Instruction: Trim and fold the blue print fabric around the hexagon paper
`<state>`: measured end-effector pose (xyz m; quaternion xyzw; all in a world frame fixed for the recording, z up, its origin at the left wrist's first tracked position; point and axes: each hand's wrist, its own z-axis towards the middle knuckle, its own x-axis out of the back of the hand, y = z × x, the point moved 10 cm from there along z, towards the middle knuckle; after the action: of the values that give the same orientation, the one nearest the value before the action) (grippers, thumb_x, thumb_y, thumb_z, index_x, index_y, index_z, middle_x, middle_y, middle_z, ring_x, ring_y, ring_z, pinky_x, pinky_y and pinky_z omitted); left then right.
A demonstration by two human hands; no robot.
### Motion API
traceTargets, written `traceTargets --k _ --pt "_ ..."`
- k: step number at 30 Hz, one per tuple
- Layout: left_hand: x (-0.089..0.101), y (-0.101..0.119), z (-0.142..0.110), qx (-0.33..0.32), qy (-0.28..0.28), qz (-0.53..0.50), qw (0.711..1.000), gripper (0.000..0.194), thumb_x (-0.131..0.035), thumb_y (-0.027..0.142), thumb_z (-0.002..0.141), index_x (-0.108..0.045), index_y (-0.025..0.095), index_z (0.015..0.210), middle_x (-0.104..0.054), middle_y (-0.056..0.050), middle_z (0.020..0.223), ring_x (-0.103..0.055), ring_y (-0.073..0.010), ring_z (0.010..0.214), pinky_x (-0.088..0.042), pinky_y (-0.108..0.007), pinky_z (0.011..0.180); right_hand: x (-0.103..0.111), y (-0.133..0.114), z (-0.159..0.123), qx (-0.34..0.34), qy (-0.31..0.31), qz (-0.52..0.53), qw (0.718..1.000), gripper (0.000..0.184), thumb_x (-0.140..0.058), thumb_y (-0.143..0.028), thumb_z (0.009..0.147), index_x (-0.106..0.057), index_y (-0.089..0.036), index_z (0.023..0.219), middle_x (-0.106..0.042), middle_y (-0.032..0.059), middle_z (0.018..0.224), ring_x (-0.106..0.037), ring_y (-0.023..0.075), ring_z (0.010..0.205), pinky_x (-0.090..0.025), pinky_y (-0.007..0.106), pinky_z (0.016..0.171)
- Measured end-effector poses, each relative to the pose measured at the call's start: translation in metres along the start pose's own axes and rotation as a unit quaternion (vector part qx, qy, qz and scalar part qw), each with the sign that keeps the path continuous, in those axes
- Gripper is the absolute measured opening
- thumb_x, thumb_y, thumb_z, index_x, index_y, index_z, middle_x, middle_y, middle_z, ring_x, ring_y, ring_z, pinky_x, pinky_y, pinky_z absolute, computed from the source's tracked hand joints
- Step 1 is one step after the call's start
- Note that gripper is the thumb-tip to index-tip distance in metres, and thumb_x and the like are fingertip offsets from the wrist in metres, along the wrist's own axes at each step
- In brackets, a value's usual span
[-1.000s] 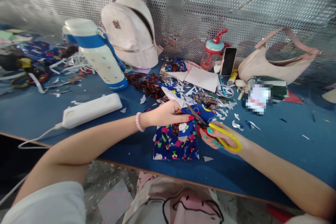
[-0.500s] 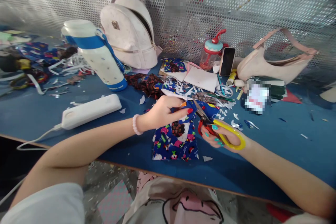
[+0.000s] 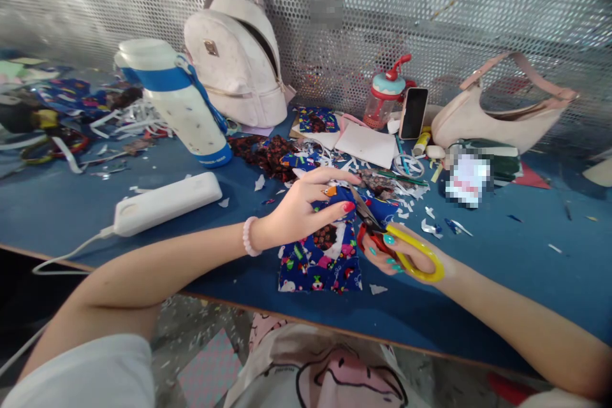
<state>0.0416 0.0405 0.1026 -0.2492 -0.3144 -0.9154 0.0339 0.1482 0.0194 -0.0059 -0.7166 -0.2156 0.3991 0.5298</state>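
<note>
fabric: a dark blue printed cloth piece with small cartoon figures (image 3: 321,255) lies on the blue felt-covered table (image 3: 502,268) near its front edge; its upper end is lifted and bunched between the two hands.
left hand: the left hand (image 3: 299,210) pinches the raised end of the cloth, the thumb with a red nail pressing from the near side and the index finger stretched across the top; the fingers are closed on the cloth.
scissors: yellow-and-red handled scissors (image 3: 392,239) point up and to the left, the metal blades at the cloth edge just beside the left thumb.
right hand: the right hand (image 3: 406,255), nails painted turquoise, is curled through the scissor loops and holds them firmly.
blades: whether they are parted or closed i cannot tell; their tips meet the cloth.
scraps: white paper and cloth snippets (image 3: 406,201) are scattered just behind the hands.
left of hands: a white oblong power strip with a cord (image 3: 165,203) lies well apart; behind it leans a white and blue insulated bottle (image 3: 176,102).
back row: a cream backpack (image 3: 236,57), a small pink-lidded drink cup (image 3: 385,99), a black phone standing upright (image 3: 414,112) and a beige shoulder bag (image 3: 507,115) stand against the perforated metal screen (image 3: 454,6).
</note>
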Motion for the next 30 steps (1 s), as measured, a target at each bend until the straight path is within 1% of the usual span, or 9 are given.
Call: traceTargets --k 3,5,11,16,19,21,26,30 --pt "-0.007 -0.011 -0.002 0.040 -0.016 -0.029 0.999 0.024 -0.051 0.026 0.093 -0.067 0.015 0.079 -0.068 -0.011 0.104 -0.064 -0.0181 0.098 -0.052 -0.033 0.088 -0.001 0.004 0.000 0.004 -0.009 -0.001 1.000 0.036 -0.054 -0.052 0.086 -0.048 -0.017 0.081 -0.038 -0.0040 0.064 -0.031 0.0079 0.052 -0.024 0.022 0.044" --pt "-0.011 -0.015 -0.003 0.051 -0.027 -0.035 0.998 0.027 -0.051 0.026 0.093 -0.066 0.015 0.074 -0.069 -0.011 0.101 -0.065 -0.0176 0.096 -0.053 -0.031 0.085 0.001 0.007 -0.001 0.000 -0.004 0.000 1.000 0.037 -0.053 -0.053 0.086 -0.049 -0.017 0.083 -0.039 -0.0033 0.065 -0.031 0.0080 0.053 -0.024 0.023 0.045" --pt "-0.014 -0.012 -0.003 0.025 -0.028 -0.059 0.998 0.029 -0.052 0.029 0.094 -0.064 0.014 0.072 -0.069 -0.011 0.090 -0.065 -0.0165 0.089 -0.053 -0.027 0.078 0.002 0.010 -0.001 -0.015 0.007 0.001 1.000 0.040 -0.054 -0.056 0.084 -0.049 -0.016 0.083 -0.040 -0.0023 0.066 -0.033 0.0085 0.055 -0.025 0.023 0.047" --pt "-0.015 -0.013 -0.004 0.021 -0.030 -0.051 0.998 0.031 -0.050 0.033 0.095 -0.063 0.014 0.073 -0.068 -0.010 0.089 -0.065 -0.0155 0.088 -0.053 -0.026 0.075 -0.001 0.012 0.000 -0.031 0.015 0.011 0.999 0.041 -0.056 -0.057 0.083 -0.048 -0.017 0.078 -0.037 -0.0045 0.062 -0.029 0.0074 0.051 -0.022 0.022 0.043" --pt "-0.015 -0.013 -0.004 0.016 -0.025 -0.048 0.998 0.033 -0.050 0.033 0.094 -0.060 0.015 0.069 -0.067 -0.008 0.085 -0.064 -0.0144 0.083 -0.053 -0.025 0.073 0.000 0.011 0.000 -0.026 0.025 0.011 0.999 0.043 -0.056 -0.059 0.082 -0.047 -0.018 0.075 -0.035 -0.0053 0.059 -0.029 0.0071 0.049 -0.021 0.021 0.041" --pt "-0.015 -0.015 -0.004 0.017 -0.026 -0.040 0.999 0.037 -0.049 0.035 0.095 -0.058 0.015 0.066 -0.066 -0.008 0.081 -0.064 -0.0142 0.080 -0.052 -0.025 0.071 0.000 0.011 0.000 -0.025 0.030 0.013 0.999 0.043 -0.057 -0.059 0.082 -0.047 -0.018 0.075 -0.035 -0.0057 0.058 -0.028 0.0068 0.048 -0.020 0.021 0.040" --pt "-0.017 -0.017 -0.004 0.018 -0.041 -0.046 0.998 0.040 -0.047 0.038 0.095 -0.058 0.014 0.065 -0.063 -0.008 0.077 -0.062 -0.0152 0.079 -0.052 -0.028 0.072 0.000 0.010 0.000 -0.030 0.034 0.016 0.999 0.043 -0.058 -0.059 0.081 -0.047 -0.018 0.074 -0.035 -0.0060 0.057 -0.028 0.0067 0.048 -0.019 0.021 0.040" --pt "-0.017 -0.015 -0.004 0.017 -0.036 -0.056 0.998 0.041 -0.047 0.037 0.095 -0.057 0.015 0.062 -0.064 -0.008 0.078 -0.061 -0.0146 0.078 -0.052 -0.028 0.072 0.000 0.014 0.001 -0.035 0.035 0.011 0.999 0.043 -0.058 -0.059 0.081 -0.045 -0.019 0.074 -0.037 -0.0051 0.059 -0.028 0.0071 0.049 -0.019 0.021 0.041"
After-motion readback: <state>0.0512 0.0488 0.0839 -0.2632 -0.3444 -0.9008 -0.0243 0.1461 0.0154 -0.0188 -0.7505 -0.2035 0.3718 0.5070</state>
